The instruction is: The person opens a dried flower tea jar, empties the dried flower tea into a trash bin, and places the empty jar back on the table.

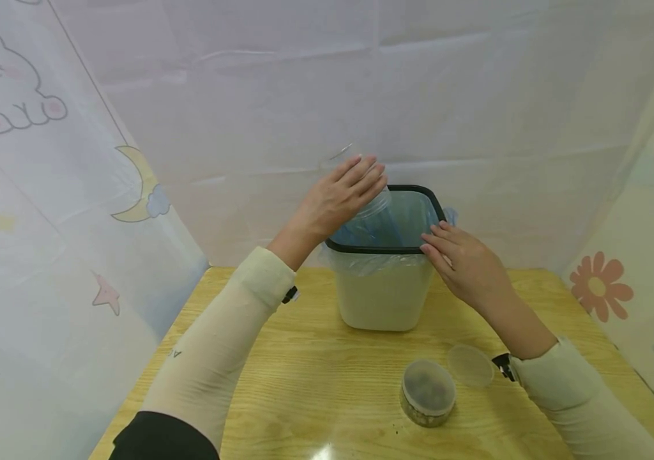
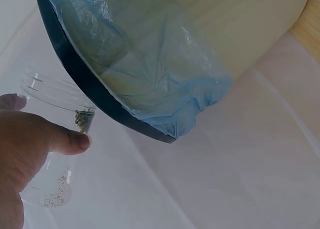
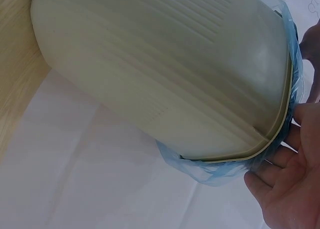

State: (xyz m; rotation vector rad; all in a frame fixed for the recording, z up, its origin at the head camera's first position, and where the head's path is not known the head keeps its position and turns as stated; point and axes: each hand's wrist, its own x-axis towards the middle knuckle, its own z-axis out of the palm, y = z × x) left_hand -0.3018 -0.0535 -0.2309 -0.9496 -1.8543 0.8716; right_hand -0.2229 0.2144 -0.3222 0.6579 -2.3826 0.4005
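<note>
My left hand (image 1: 335,201) grips a clear jar (image 2: 55,96), tilted with its threaded mouth at the rim of a pale waste bin (image 1: 384,297). In the left wrist view, a clump of dried bits (image 2: 84,120) lies near the jar's mouth, and small specks cling farther down inside. A blue plastic liner (image 1: 419,214) lines the bin and folds out under its black rim (image 1: 384,250). At the right side of that rim, my right hand (image 1: 471,265) rests its fingertips, the fingers nearly straight.
In front of the bin, a round clear container (image 1: 427,396) with dark contents stands on the wooden table (image 1: 287,383). A loose translucent lid (image 1: 471,365) lies beside it. Pale printed sheets (image 1: 281,96) hang behind and on both sides.
</note>
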